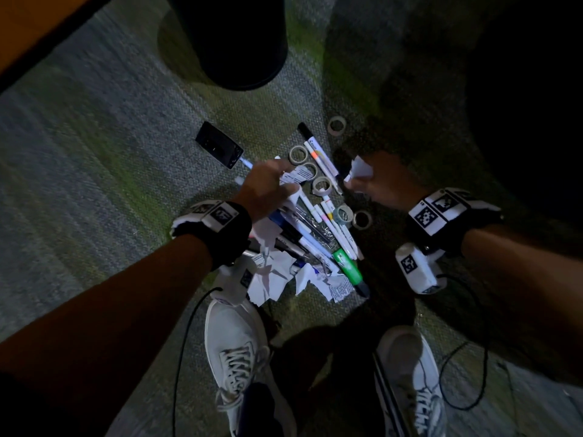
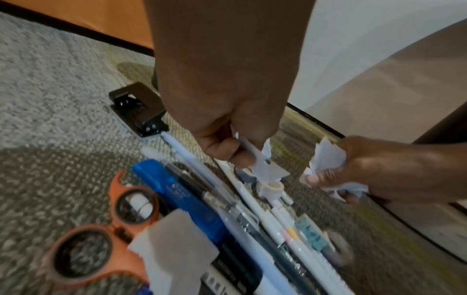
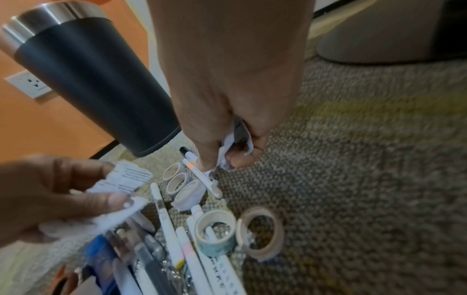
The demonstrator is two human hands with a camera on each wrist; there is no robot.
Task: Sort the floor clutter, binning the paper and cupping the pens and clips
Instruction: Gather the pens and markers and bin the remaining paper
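Note:
A heap of pens and markers (image 1: pixel 318 228) lies on the carpet, mixed with torn paper scraps (image 1: pixel 271 275) and several tape rolls (image 1: pixel 321 186). My left hand (image 1: pixel 268 187) hovers over the heap and pinches a printed paper scrap (image 2: pixel 265 165), which also shows in the right wrist view (image 3: pixel 126 179). To the right, my right hand (image 1: pixel 375 184) grips a crumpled white paper wad (image 1: pixel 359 170), seen close up (image 3: pixel 235 143). A dark cylindrical bin (image 1: pixel 230 39) stands beyond the heap.
A black hole punch (image 1: pixel 219 145) lies left of the heap. Orange scissors (image 2: pixel 96 229) rest at the heap's near-left side. A green marker (image 1: pixel 348 266) lies near my white shoes (image 1: pixel 239 351). An orange wall with a socket (image 3: pixel 27 83) is behind the bin.

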